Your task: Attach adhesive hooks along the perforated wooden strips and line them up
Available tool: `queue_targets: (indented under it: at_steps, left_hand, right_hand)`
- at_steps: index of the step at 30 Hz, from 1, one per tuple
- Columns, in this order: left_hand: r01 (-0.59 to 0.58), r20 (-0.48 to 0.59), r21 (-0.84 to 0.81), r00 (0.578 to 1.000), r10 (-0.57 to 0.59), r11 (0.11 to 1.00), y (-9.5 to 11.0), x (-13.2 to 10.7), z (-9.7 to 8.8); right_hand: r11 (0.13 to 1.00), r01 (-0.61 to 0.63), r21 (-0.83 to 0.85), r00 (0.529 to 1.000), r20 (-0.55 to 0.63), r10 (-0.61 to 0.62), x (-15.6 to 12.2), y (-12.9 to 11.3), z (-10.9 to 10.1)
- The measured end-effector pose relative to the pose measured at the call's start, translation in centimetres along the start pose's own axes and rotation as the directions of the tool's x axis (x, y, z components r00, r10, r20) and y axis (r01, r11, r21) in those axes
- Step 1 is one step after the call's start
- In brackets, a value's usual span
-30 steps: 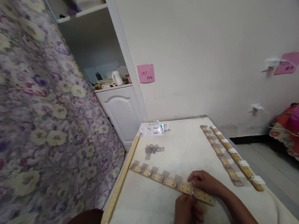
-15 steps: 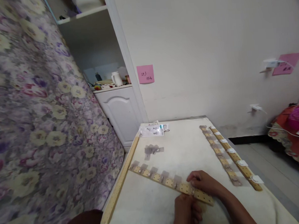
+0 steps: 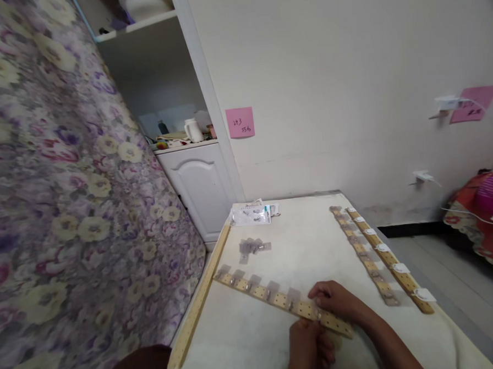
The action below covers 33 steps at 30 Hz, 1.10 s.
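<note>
A pale wooden strip with holes point(image 3: 258, 290) lies slanted across the table, with small metal pieces on clear plastic squares point(image 3: 272, 286) spaced along it. Near its right end, my left hand point(image 3: 308, 344) is closed with its fingertips at the near edge of the strip, beside a small metal piece point(image 3: 319, 314). Curled over the far side at the same spot is my right hand point(image 3: 337, 302), its fingers bent together. Whatever lies between the right fingertips is hidden. Several loose clear squares point(image 3: 253, 247) sit in a pile beyond the strip.
Two finished-looking strips lie at the right: one with clear squares point(image 3: 362, 253), one with white hooks point(image 3: 395, 268). A plain wooden bar point(image 3: 198, 302) runs along the table's left edge. Clear packets point(image 3: 250, 215) rest at the back, before the wall. A floral curtain point(image 3: 86, 215) hangs left.
The view has shifted very slightly. Both hands stay at the same place on the strip, with no clear movement of the strip or the pieces.
</note>
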<state>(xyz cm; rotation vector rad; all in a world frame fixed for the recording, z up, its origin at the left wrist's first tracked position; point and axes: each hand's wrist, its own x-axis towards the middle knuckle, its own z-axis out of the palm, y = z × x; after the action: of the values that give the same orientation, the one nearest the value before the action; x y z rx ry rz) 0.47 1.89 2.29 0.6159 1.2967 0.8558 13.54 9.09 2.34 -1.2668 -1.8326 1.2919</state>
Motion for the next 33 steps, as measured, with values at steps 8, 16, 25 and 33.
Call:
queue_targets:
  at_steps: [8,16,25,33]
  left_hand:
    - [-0.017,-0.015,0.023,1.000,0.017,1.000,-0.01,0.06,0.04]
    - [-0.027,-0.014,0.026,1.000,0.027,0.999,-0.13,-0.02,0.14]
    - [-0.009,-0.013,0.016,1.000,0.009,1.000,0.22,-0.29,0.23]
    - [-0.029,-0.011,0.020,1.000,0.029,0.999,0.16,-0.26,0.16]
  right_hand:
    - [1.000,-0.013,-0.012,1.000,-0.002,0.013,-0.10,-0.30,0.00]
    - [1.000,0.003,-0.027,1.000,0.007,-0.003,-0.01,-0.03,-0.05]
    - [0.999,-0.002,0.039,0.997,0.072,-0.001,-0.32,-0.29,-0.25]
    - [0.996,-0.047,0.078,0.996,0.076,0.041,-0.36,-0.19,-0.24]
